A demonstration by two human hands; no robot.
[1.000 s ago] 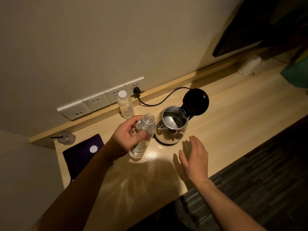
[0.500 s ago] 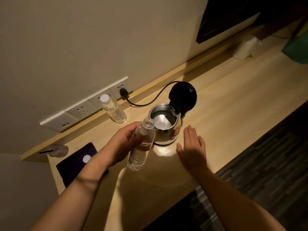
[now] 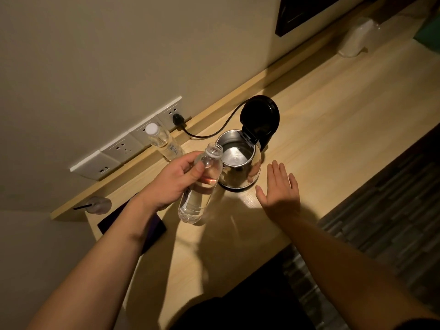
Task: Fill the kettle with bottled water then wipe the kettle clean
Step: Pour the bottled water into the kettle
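A steel kettle (image 3: 240, 172) stands on the wooden desk (image 3: 333, 129) with its black lid (image 3: 260, 117) flipped up and its inside showing. My left hand (image 3: 175, 179) grips an uncapped clear water bottle (image 3: 200, 194), held nearly upright with its mouth right beside the kettle's rim. The bottle is about half full. My right hand (image 3: 279, 189) lies flat on the desk just right of the kettle, fingers apart, holding nothing. A second, capped bottle (image 3: 164, 144) stands behind, near the wall sockets.
A black cord (image 3: 214, 129) runs from the kettle to a wall socket strip (image 3: 128, 146). A dark purple cloth (image 3: 152, 232) lies at the desk's left end, partly under my forearm. A small cup with a straw (image 3: 97, 204) sits at the left. A white container (image 3: 357, 36) stands far right.
The bottle in my left hand has moved closer to the kettle's open top. My right hand has settled flat beside the kettle. The view has shifted left.
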